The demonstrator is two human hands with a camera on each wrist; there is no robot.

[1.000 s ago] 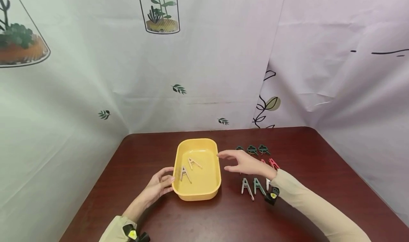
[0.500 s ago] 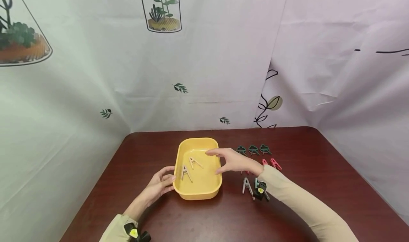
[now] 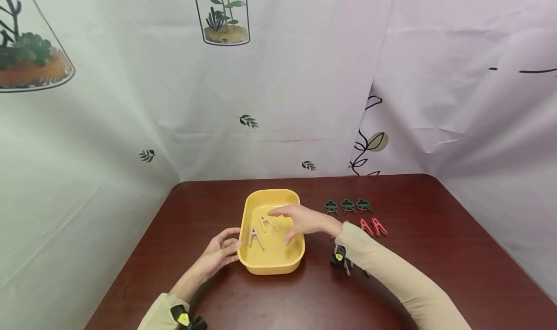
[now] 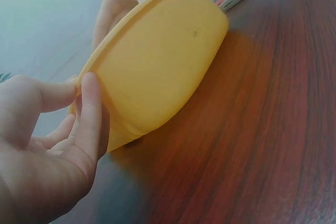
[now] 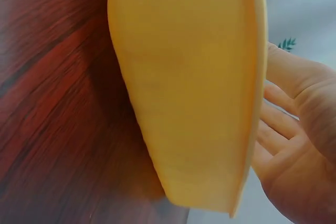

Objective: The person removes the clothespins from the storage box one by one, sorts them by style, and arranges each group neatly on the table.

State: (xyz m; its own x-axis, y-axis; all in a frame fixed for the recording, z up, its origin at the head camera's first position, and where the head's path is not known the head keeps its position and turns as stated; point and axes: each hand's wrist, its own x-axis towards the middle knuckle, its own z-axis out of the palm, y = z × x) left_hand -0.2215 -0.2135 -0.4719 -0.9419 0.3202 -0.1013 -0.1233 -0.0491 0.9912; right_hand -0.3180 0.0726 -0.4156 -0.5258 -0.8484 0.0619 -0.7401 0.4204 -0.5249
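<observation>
A yellow plastic tray [image 3: 271, 270] stands on the dark red table. My left hand [image 3: 216, 254] pinches its left rim, thumb on the rim and fingers against the outer wall, as the left wrist view shows. Two pale clothespins lie on the tray's floor: a beige clothespin [image 3: 263, 221] further back and a greyish clothespin [image 3: 255, 235] nearer the front left. My right hand [image 3: 306, 220] reaches over the right rim, its fingers spread and holding nothing. The fingertips hover above the tray near the beige clothespin. In the right wrist view, the tray wall [image 5: 184, 87] partly hides the fingers.
Right of the tray lie a row of green round clips [image 3: 348, 206] and red clothespins [image 3: 379, 227], one partly behind my right arm. Further clothespins at the front are mostly covered by the right wrist camera [image 3: 338, 257]. A patterned cloth [image 3: 278, 93] hangs behind the table.
My right hand has moved left, from beside the tray's right rim to above its inside. The left hand stays at the rim, and both clothespins in the tray lie as before.
</observation>
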